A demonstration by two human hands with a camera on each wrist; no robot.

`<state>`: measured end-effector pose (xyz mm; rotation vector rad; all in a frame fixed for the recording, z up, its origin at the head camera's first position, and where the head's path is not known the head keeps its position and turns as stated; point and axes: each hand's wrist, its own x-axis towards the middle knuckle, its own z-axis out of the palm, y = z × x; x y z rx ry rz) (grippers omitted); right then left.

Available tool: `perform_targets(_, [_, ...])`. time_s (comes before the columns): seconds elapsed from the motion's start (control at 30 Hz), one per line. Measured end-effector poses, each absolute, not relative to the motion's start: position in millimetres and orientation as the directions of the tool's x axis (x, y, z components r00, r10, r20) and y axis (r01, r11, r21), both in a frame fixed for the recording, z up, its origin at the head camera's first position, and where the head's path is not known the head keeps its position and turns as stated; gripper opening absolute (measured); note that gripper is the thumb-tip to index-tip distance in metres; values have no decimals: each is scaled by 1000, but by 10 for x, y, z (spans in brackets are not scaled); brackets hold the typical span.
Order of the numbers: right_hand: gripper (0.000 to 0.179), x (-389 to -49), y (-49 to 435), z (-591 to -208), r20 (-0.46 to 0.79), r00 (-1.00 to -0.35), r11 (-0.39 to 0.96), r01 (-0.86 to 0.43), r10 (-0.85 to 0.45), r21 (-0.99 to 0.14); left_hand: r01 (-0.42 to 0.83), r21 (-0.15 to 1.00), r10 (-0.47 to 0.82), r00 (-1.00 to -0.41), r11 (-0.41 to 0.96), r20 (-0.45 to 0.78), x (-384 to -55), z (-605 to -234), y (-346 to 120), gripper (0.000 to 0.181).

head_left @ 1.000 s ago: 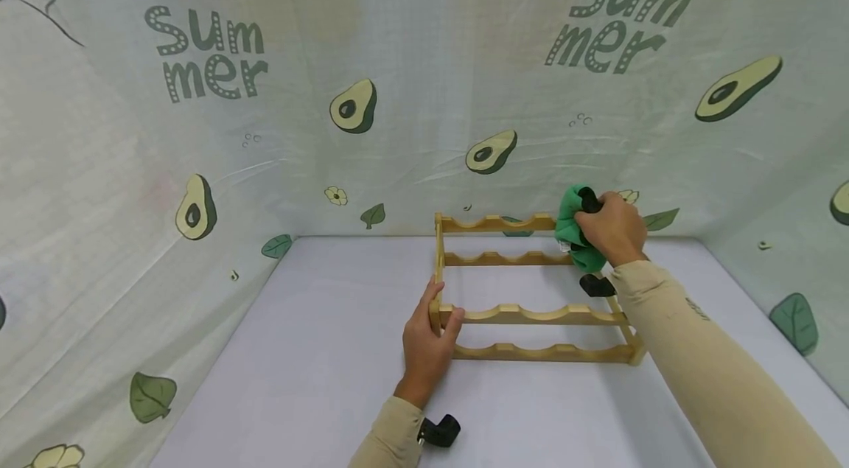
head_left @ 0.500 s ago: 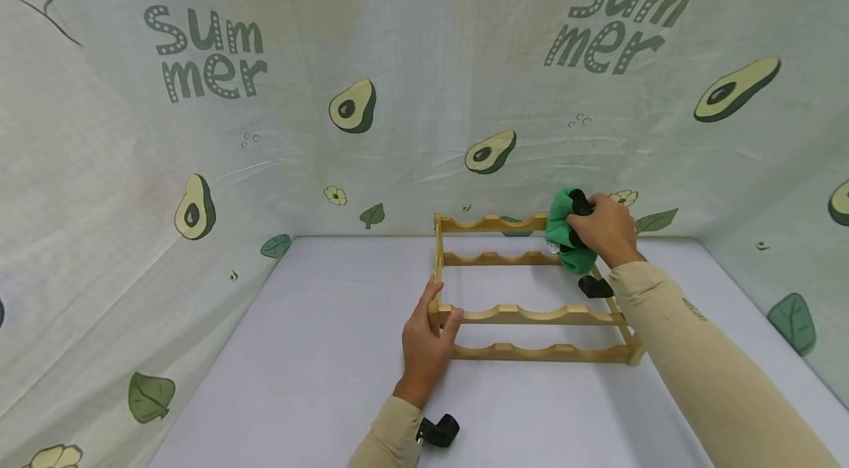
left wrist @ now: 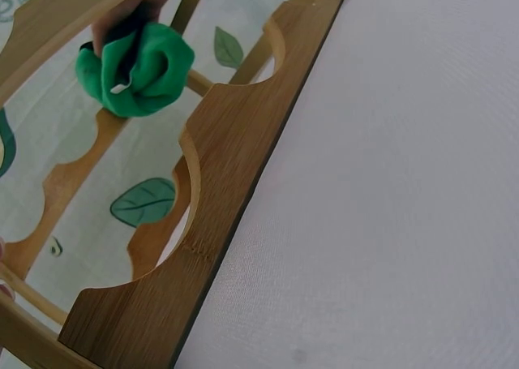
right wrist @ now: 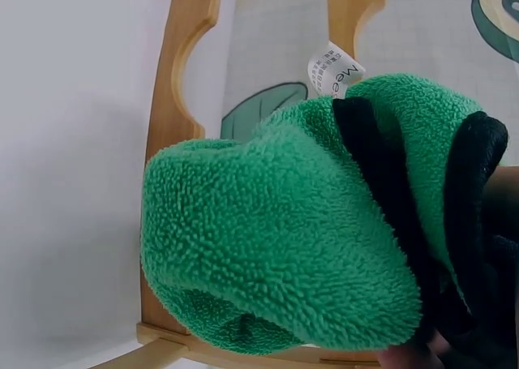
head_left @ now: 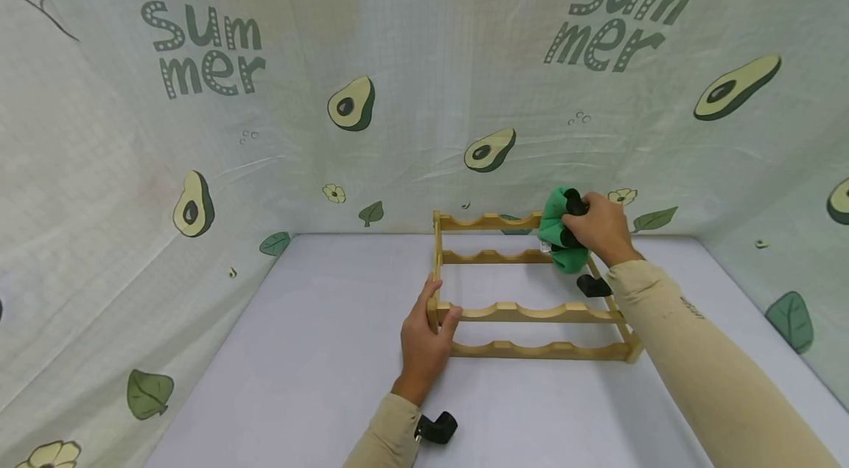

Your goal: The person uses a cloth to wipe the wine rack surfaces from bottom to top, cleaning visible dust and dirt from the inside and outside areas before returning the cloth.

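Note:
A wooden rack (head_left: 524, 313) with scalloped rails, like a bottle rack, stands on the white table. My left hand (head_left: 424, 350) grips its front left corner, thumb on the inner side of the upper front rail. At the back right, my right hand (head_left: 602, 231) holds a bunched green cloth (head_left: 556, 223) with black edging against the upper back rail. In the right wrist view the fluffy cloth (right wrist: 268, 231) covers part of the rails, and a white printed tag (right wrist: 334, 67) sticks out of it. The left wrist view shows the cloth (left wrist: 146, 69) beyond the near scalloped rail (left wrist: 219, 158).
Behind the white table (head_left: 318, 350) hangs a pale sheet (head_left: 411, 48) printed with avocados, leaves and lettering; it also runs along both sides. A black wrist camera (head_left: 438, 427) sits at the left wrist, another black camera (head_left: 593, 286) at the right.
My right hand has slid a little left along the upper back rail with the green cloth. The left hand keeps its grip on the rack, which stays in place.

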<state>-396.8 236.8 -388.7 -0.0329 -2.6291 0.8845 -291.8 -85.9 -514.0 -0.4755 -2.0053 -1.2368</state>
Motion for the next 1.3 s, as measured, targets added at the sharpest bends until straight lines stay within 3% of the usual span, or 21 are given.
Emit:
perform_targets(0.87, [28,-4055,2235,-3877,296,-954,785,-154,39,-600,629,620,-62,-677,468,733,-2937,-5171,-900,55])
perform_targets(1.13, [33,-4130,2070,-3855,215,-975,781,-173,-51,-600,624,643,-49,-699,444,713,-2945,-5146,-881,55])
perform_targets(1.3, [30,-4163,1880,-3849,230,-967,795,-223,-108,-564,607,670,-49,-725,426,687,-2936,-5127,-857,49])
